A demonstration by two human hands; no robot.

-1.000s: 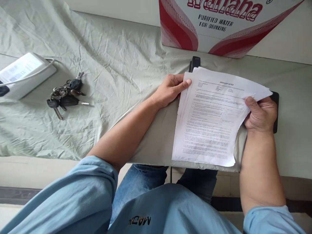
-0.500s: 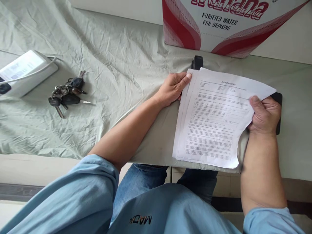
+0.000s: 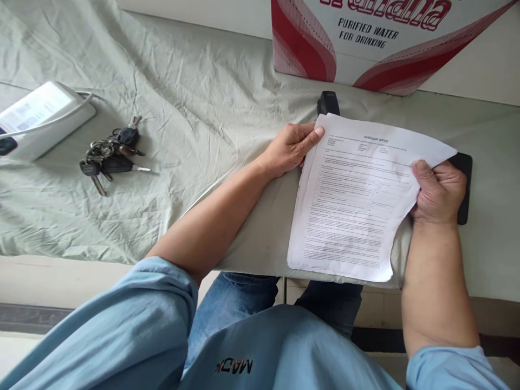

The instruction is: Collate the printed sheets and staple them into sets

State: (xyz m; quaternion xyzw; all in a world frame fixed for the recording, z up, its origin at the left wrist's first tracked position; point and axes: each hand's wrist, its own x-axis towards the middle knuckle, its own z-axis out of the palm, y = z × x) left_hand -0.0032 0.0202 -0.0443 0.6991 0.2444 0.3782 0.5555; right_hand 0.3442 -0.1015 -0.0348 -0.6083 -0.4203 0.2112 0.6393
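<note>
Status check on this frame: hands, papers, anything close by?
Left hand on paper stack top-left edge. Right hand pinching its right edge. Black clipboard beneath; keys lie apart, left.

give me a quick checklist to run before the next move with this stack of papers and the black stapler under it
1. Left hand on the paper stack: fingertips touch its top left corner. Ok.
2. Right hand grips the right edge, thumb on top. Ok.
3. Sheets squared up: edges fan out along the left side and bottom. Not ok.
4. Black stapler clear of the paper: mostly hidden under the stack, with ends showing at the top and by the right hand. Cannot tell where its mouth is.
5. Stack supported: the lower part lies on the cloth-covered table, near its front edge. Ok.
6. Keys lie well to the left. Ok.
</note>
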